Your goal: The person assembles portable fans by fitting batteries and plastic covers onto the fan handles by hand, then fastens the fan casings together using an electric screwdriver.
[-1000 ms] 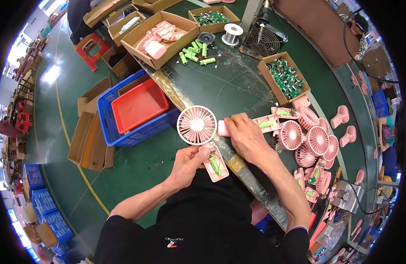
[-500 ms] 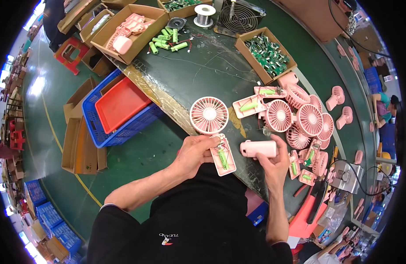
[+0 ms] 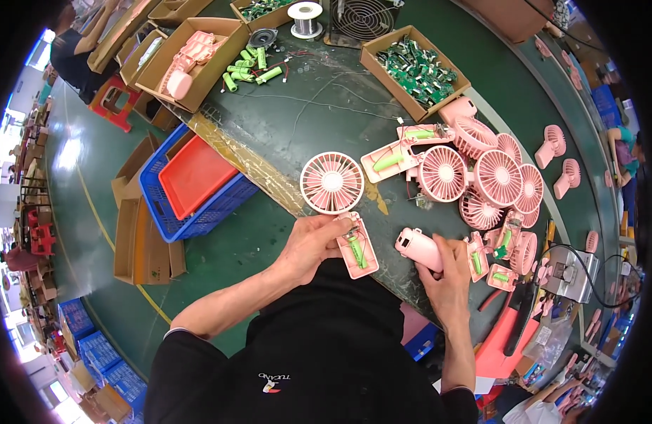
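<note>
My left hand (image 3: 308, 247) grips a pink handheld fan (image 3: 332, 182) by its opened handle, just above the table's near edge. Inside that handle lie a green battery (image 3: 357, 249) and thin wires. In my right hand (image 3: 446, 283) is a pink handle cover (image 3: 420, 249), tilted, with a small dark slot at its far left end. The cover is apart from the fan. To the right is a heap of pink fans (image 3: 499, 177), several with opened handles that show green batteries.
A cardboard box of green circuit boards (image 3: 461, 90) stands at the back of the dark table (image 3: 283, 127). Loose green batteries (image 3: 249, 69), a solder spool (image 3: 306, 21) and a box of pink parts (image 3: 227, 53) lie back left. Left below is a blue crate (image 3: 153, 191) with a red tray.
My right hand has moved slightly right and down and has turned the handle cover, so its slotted end now points up and left. My left hand still holds the fan in nearly the same place.
</note>
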The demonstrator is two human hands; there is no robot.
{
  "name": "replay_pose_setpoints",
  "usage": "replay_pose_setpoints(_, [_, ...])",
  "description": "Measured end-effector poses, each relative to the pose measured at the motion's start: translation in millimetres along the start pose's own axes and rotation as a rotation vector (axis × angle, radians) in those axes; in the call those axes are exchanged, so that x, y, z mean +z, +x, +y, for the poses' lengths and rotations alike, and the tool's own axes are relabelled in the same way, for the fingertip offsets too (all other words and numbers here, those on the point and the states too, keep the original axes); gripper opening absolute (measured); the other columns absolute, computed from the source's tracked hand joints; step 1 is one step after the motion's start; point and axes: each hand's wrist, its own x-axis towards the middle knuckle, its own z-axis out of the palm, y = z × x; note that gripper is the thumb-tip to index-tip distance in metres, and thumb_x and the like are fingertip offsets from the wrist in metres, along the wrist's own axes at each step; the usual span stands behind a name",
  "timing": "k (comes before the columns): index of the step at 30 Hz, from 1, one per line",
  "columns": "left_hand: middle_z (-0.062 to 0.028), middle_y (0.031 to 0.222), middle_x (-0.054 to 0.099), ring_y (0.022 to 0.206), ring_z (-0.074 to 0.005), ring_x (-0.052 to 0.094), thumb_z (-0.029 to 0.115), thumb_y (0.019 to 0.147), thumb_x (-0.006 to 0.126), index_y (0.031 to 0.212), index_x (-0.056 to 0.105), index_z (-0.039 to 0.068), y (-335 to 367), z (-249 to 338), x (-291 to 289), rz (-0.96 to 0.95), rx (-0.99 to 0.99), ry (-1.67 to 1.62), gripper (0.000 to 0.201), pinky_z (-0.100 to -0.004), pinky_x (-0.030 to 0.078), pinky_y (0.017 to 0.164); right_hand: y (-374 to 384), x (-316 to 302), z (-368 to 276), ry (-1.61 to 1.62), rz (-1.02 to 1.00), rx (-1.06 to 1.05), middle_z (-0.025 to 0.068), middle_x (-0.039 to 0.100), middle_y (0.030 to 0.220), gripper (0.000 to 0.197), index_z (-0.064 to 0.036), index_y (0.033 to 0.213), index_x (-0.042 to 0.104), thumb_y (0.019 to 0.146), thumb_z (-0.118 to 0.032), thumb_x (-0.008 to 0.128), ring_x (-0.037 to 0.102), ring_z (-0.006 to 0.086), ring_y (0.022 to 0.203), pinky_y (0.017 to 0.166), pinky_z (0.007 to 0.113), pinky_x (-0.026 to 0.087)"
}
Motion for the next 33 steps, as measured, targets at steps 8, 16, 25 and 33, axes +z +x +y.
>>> replay_pose_setpoints(8, [-0.0158,0.103,0.067,0.094,-0.0247,0.068,0.028,0.097,0.058,0.118,0.058,-0.006,-6,5,8,-0.051,0.032,-0.097,0.04,-0.0405,0.053,0.09,0,23,-25,0.319,-0.043,0.028,0.0094,0.057,0.098,0.042,0.0015,0.106,0.065,0.067,-0.005,0.079,0.058,0.0184,0.085,0.068,0.027,0.047])
replay_pose_setpoints(16, [-0.0164,0.12,0.06,0.109,-0.0235,0.062,0.048,0.099,0.048,0.129,0.051,-0.005,-3,-2,18,-0.122,0.061,-0.176,0.061,-0.0411,0.048,0.098,12,37,-59,-0.03,0.136,-0.204,0.0111,0.055,0.088,0.046,0.0003,0.105,0.064,0.066,-0.013,0.085,0.058,0.0242,0.073,0.061,0.034,0.048])
replay_pose_setpoints(25, [-0.0141,0.117,0.062,0.107,-0.022,0.062,0.053,0.099,0.046,0.122,0.055,-0.003,0,-7,15,-0.137,0.055,-0.223,0.061,-0.0375,0.049,0.095,14,41,-78,-0.234,0.095,-0.226,0.01,0.05,0.087,0.048,-0.0024,0.106,0.063,0.066,-0.02,0.083,0.056,0.028,0.08,0.059,0.039,0.048])
replay_pose_setpoints(33, [-0.014,0.114,0.064,0.104,-0.0229,0.064,0.048,0.101,0.045,0.12,0.056,-0.004,4,-4,15,-0.095,0.033,-0.232,0.057,-0.0363,0.051,0.091,21,51,-76,-0.279,0.114,-0.235,0.0091,0.049,0.084,0.04,-0.002,0.096,0.062,0.068,-0.022,0.081,0.058,0.0281,0.078,0.056,0.041,0.048])
